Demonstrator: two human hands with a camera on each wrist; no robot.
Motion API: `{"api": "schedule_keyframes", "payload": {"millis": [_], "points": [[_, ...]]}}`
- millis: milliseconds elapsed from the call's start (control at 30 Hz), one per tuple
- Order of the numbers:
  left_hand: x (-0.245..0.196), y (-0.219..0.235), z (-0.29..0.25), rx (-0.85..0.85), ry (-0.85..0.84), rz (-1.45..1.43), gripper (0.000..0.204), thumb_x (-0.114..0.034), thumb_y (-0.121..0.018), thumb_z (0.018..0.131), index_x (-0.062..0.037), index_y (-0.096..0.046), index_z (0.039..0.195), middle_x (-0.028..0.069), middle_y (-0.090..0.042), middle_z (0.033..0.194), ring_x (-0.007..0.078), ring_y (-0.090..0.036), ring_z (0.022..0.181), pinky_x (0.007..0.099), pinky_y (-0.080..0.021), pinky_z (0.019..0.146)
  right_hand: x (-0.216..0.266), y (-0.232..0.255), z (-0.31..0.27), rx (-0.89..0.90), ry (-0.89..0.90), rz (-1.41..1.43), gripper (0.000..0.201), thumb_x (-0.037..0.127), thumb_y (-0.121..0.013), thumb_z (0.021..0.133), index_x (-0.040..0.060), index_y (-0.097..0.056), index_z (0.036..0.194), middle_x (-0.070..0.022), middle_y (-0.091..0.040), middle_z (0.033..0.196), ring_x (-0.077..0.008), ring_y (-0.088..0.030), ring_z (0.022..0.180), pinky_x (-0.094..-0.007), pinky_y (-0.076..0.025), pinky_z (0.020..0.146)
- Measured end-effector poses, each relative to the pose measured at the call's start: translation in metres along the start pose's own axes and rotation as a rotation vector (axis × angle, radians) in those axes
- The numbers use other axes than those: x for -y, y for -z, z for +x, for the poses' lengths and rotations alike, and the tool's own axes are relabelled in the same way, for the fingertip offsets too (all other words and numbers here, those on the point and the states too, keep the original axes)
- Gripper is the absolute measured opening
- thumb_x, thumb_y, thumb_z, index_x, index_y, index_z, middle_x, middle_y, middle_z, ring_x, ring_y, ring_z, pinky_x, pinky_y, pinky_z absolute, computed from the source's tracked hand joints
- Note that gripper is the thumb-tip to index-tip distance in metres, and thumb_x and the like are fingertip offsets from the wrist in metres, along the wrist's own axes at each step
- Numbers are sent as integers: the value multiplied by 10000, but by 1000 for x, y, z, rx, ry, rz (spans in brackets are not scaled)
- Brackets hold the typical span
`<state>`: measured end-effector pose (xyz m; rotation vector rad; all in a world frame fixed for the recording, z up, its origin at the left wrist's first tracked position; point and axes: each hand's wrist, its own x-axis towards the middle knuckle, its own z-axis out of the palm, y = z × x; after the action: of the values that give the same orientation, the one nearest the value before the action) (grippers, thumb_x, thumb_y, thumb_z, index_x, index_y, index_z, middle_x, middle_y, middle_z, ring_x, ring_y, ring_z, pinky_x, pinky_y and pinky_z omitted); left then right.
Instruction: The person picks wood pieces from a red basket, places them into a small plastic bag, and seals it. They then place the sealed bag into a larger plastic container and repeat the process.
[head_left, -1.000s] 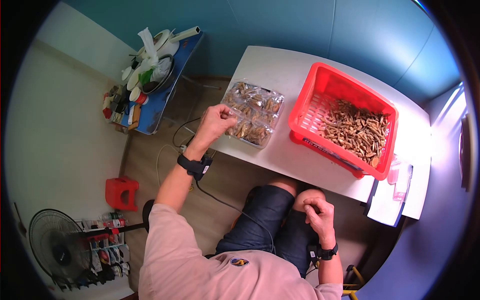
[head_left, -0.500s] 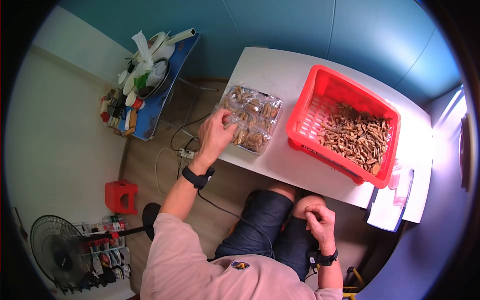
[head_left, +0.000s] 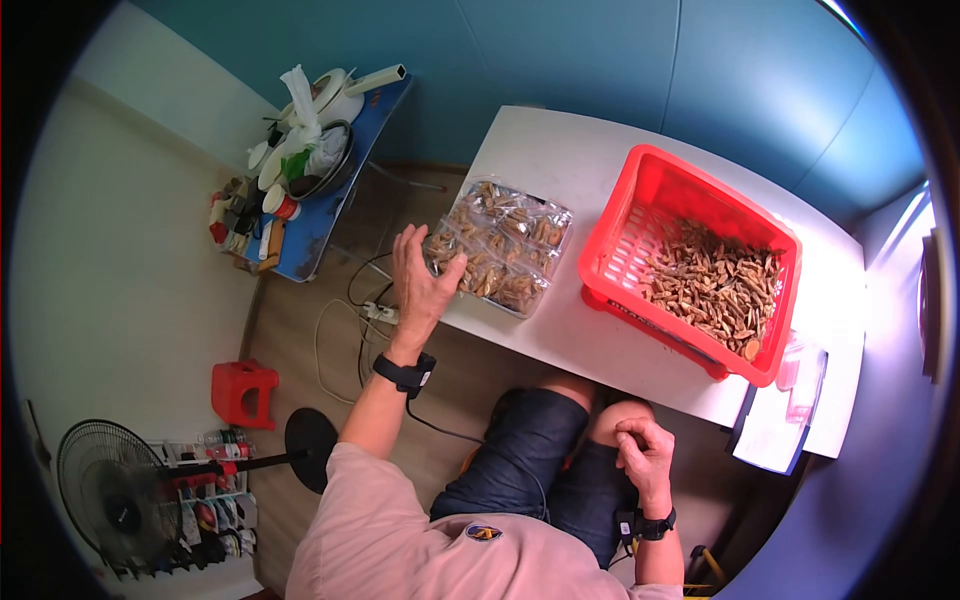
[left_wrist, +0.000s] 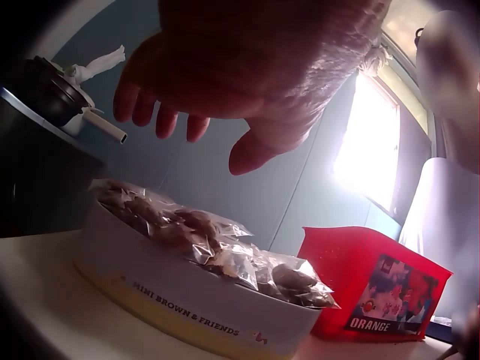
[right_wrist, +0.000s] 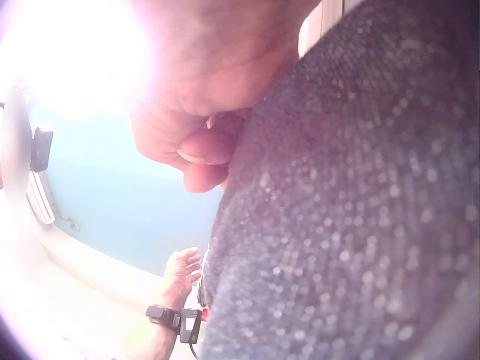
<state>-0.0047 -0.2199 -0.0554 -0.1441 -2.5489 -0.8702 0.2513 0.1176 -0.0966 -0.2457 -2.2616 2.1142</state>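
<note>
Plastic packets [head_left: 503, 238] in box [left_wrist: 180, 289], left hand [head_left: 420, 287] near.

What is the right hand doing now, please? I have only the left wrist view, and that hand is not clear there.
Observer: The right hand is by the knee, off the table, with its fingers curled. I see nothing in it.
Operator: Thank you. I see only the outer side of the red basket. What is inside?
Observer: Many loose brown pieces, mostly heaped toward its right side; part of the slotted floor shows at the left.
Operator: And is there some cable near the left hand?
Observer: Yes, a black cable runs from the black band on that wrist toward the person's lap.
</note>
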Motion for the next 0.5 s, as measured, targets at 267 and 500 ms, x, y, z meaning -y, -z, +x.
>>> {"api": "schedule_keyframes", "payload": {"millis": [267,500], "points": [[2,-22,0,90,39,-7,978,-596,-763,777,79,-468,1421,323,-405,1504,464,-353,1417,537,-276,1188,-4,2,-3,-17,-11,31,82,-81,-634,881,-35,-689,921,-39,-655,770,-76,-585,477,-208,-426,424],[2,-34,-3,51,-24,38,869,-502,-805,775,84,-516,1348,261,-513,1397,396,-467,1321,476,-362,1128,2,2,0,-9,11,19,85,-72,-640,886,-33,-698,934,-50,-666,748,-90,-609,486,-225,-460,435]]}}
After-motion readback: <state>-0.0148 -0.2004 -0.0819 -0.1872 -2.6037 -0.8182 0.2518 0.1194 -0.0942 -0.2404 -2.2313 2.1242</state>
